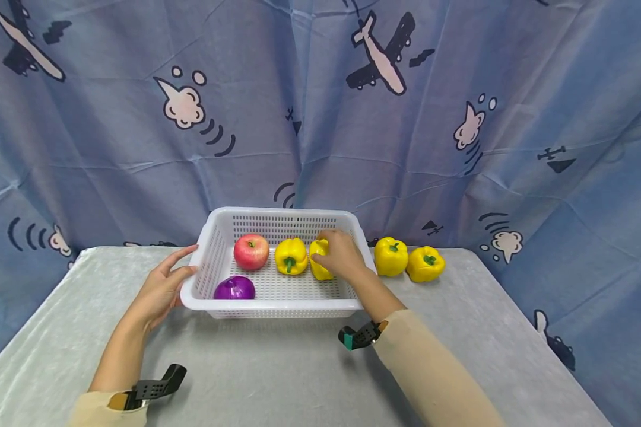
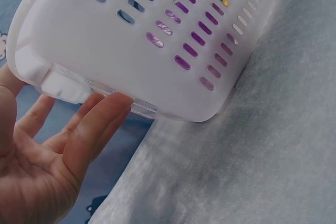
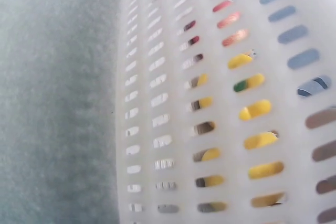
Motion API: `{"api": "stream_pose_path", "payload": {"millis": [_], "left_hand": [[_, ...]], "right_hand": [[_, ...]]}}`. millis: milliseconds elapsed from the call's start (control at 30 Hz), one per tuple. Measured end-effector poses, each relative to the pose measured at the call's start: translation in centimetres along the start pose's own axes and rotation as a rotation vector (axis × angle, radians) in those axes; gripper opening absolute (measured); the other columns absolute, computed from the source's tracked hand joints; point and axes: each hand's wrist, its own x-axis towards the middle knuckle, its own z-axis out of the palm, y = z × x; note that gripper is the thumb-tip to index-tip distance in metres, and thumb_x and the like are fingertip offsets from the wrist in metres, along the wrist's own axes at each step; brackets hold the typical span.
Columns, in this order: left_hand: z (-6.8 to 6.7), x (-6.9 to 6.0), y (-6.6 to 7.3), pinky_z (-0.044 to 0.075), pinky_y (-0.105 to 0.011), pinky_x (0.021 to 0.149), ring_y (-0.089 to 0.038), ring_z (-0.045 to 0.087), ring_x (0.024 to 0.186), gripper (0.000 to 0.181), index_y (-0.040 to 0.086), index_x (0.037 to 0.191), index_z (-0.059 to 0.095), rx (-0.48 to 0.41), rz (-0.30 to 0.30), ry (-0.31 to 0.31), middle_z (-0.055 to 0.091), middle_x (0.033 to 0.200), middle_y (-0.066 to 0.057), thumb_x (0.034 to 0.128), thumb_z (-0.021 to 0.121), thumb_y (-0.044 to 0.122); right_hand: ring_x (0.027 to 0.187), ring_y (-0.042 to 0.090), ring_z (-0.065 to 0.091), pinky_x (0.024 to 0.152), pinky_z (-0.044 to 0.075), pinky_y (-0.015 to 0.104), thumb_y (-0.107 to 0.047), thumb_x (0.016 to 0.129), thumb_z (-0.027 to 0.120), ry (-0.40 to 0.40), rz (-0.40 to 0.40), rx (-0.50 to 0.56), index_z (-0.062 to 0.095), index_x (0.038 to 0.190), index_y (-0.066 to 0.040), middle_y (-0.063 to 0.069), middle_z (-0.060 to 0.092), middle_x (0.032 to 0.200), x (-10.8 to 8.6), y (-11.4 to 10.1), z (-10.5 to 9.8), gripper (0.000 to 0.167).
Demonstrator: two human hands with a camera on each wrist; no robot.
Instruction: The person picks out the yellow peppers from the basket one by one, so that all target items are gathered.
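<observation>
The right hand [image 1: 344, 256] clamps a pepper [image 1: 321, 273] between its fingers, the left hand [image 1: 161, 289], fingers apart, likely steadying the basket [image 1: 272, 305].

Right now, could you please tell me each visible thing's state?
White basket: upright, uncovered.
Apple: in the basket, stem up.
Purple onion: lying in the basket.
Basket's middle yellow pepper: ungripped, stem showing.
Basket's rightmost pepper: gripped by the right hand.
Pepper just outside: on the table.
Far-right pepper: on the table.
Left hand: touching the basket's left end.
</observation>
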Motion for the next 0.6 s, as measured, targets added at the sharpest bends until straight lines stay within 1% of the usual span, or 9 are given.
{"api": "stream_pose_path", "payload": {"millis": [133, 300, 433, 500, 600], "left_hand": [[0.04, 0.02, 0.0, 0.063, -0.034, 0.076, -0.004, 0.066, 0.097, 0.063, 0.028, 0.161, 0.024, -0.002, 0.0, -0.001, 0.032, 0.157, -0.022, 0.1052, 0.053, 0.033], [0.11, 0.04, 0.02, 0.062, -0.034, 0.076, -0.004, 0.065, 0.098, 0.064, 0.027, 0.162, 0.024, -0.011, 0.0, -0.005, 0.031, 0.158, -0.022, 0.105, 0.053, 0.033], [0.11, 0.0, 0.0, 0.062, -0.035, 0.077, -0.004, 0.066, 0.098, 0.064, 0.028, 0.161, 0.024, 0.0, -0.005, -0.001, 0.031, 0.159, -0.021, 0.105, 0.053, 0.034], [0.09, -0.01, -0.03, 0.062, -0.035, 0.077, -0.005, 0.066, 0.099, 0.064, 0.029, 0.161, 0.024, 0.004, -0.004, 0.001, 0.031, 0.158, -0.021, 0.1049, 0.053, 0.035], [0.09, -0.02, -0.02, 0.063, -0.035, 0.077, -0.005, 0.066, 0.099, 0.064, 0.029, 0.161, 0.025, 0.0, -0.002, -0.001, 0.032, 0.158, -0.021, 0.1048, 0.053, 0.035]], "right_hand": [[0.123, 0.031, 0.058, 0.108, 0.05, 0.044, -0.025, 0.084, 0.083, -0.006, -0.01, -0.009, 0.068, 0.127, -0.009, 0.014, 0.061, 0.134, -0.06, -0.05, 0.06, 0.048], [0.118, 0.03, 0.057, 0.108, 0.05, 0.045, -0.024, 0.08, 0.087, -0.021, 0.003, -0.027, 0.069, 0.127, -0.011, 0.013, 0.06, 0.131, -0.19, -0.12, 0.07, 0.052], [0.12, 0.03, 0.054, 0.109, 0.049, 0.046, -0.023, 0.078, 0.088, -0.033, 0.027, -0.042, 0.068, 0.13, -0.014, 0.013, 0.057, 0.133, -0.3, -0.17, 0.03, 0.056], [0.123, 0.03, 0.054, 0.11, 0.048, 0.047, -0.024, 0.079, 0.087, -0.034, 0.039, -0.048, 0.067, 0.133, -0.015, 0.013, 0.056, 0.136, -0.33, -0.17, -0.01, 0.058], [0.13, 0.031, 0.053, 0.113, 0.046, 0.048, -0.024, 0.082, 0.084, -0.034, 0.035, -0.058, 0.067, 0.133, -0.013, 0.012, 0.058, 0.141, -0.36, -0.1, -0.02, 0.055]]}}
